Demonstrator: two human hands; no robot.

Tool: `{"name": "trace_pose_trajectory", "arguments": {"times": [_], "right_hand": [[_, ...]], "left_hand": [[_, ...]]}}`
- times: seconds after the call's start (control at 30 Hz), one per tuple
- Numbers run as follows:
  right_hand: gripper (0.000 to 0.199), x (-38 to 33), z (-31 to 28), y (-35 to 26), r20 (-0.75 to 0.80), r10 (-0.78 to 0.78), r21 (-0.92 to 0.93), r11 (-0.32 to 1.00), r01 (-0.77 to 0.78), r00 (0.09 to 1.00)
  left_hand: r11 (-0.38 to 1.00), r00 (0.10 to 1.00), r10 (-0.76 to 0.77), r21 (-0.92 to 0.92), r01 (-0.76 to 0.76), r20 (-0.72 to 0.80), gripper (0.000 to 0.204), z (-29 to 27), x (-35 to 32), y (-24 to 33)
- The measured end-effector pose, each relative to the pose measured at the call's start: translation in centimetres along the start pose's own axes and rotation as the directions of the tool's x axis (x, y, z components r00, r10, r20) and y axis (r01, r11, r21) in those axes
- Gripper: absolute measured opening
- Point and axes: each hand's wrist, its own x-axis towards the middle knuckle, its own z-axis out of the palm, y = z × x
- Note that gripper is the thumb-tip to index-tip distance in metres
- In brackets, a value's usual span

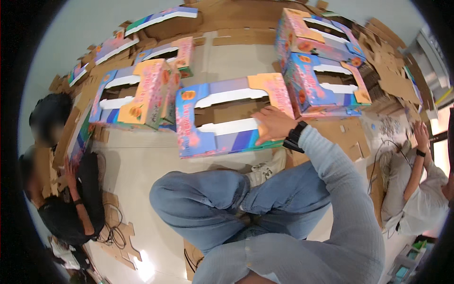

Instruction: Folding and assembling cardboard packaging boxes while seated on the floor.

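In front of my crossed legs a printed cardboard fruit box (196,141) rests on the floor. It is pink, blue and orange, and its top has a wide cut-out with white edges. My right hand (274,124) grips the box at its near right corner. The fingers lie over the orange top panel by the opening, with the thumb lower on the front. A black watch sits on that wrist. Through the cut-out I see brown cardboard inside. My left hand is out of view.
Similar boxes stand at the left (151,90) and are stacked two high at the right (307,85). Flattened cardboard (392,78) is piled far right. One person (71,199) sits at left holding a box, another (416,184) at right. Cables (116,232) lie on the floor.
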Motion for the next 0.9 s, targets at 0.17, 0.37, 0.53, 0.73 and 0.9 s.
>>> {"name": "trace_pose_trajectory", "arguments": {"times": [0.17,0.37,0.53,0.73,0.9], "right_hand": [[0.095,0.0,0.3,0.3,-0.022,-0.002,0.008,1.0,0.002,1.0],[0.098,0.1,0.3,0.3,-0.027,0.008,0.016,1.0,-0.008,1.0],[0.099,0.0,0.0,0.2,0.026,0.021,0.004,1.0,-0.021,0.999],[0.096,0.2,0.1,0.2,-0.005,-0.003,-0.003,1.0,0.003,1.0],[0.093,0.3,-0.1,0.0,0.079,0.044,0.038,0.998,-0.047,0.996]], "left_hand": [[0.999,1.0,0.007,0.053,-0.007,0.013,0.065,-0.6,1.1,1.5],[0.996,1.0,-0.003,0.092,0.001,0.02,0.064,-0.9,2.6,4.0],[0.992,0.999,-0.003,0.124,-0.001,0.032,0.063,-0.6,2.8,5.0],[0.991,0.999,0.006,0.13,-0.013,0.052,0.061,0.2,0.6,2.7],[0.993,0.998,-0.005,0.121,-0.002,0.062,0.06,1.8,-2.0,-0.3]]}}
